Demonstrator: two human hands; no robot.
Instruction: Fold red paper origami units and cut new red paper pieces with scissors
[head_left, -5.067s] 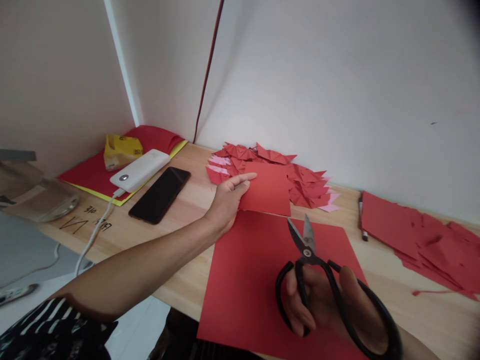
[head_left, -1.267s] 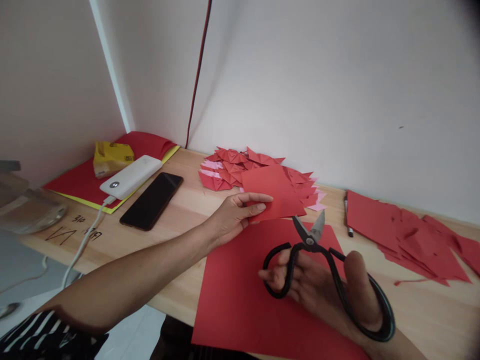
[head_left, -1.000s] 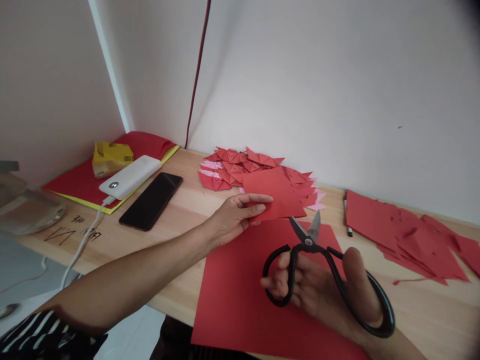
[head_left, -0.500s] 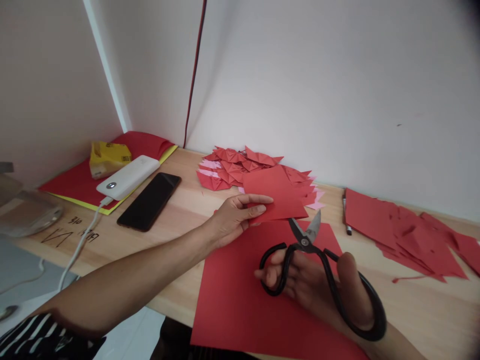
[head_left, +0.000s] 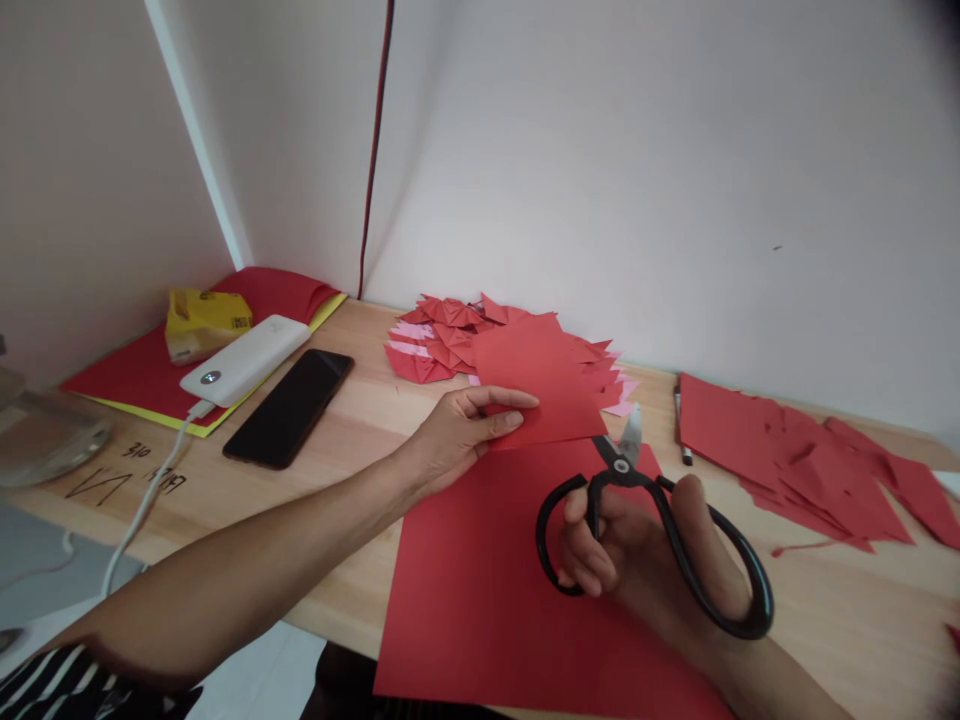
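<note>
My left hand pinches a small red paper square by its near left corner and holds it a little above the table. My right hand grips large black-handled scissors, thumb through one loop and fingers through the other. The scissor blades are nearly closed and meet the lower right edge of the square. Under both hands a large red sheet lies flat on the wooden table.
A pile of folded red and pink paper pieces lies behind the square. Red offcuts and a pen lie at the right. A black phone, a white power bank with cable, and a yellow tissue pack sit left.
The scissor blades have closed from wide apart to nearly shut at the square's edge. My left hand has lifted and tilted the square slightly. The view has shifted a little.
</note>
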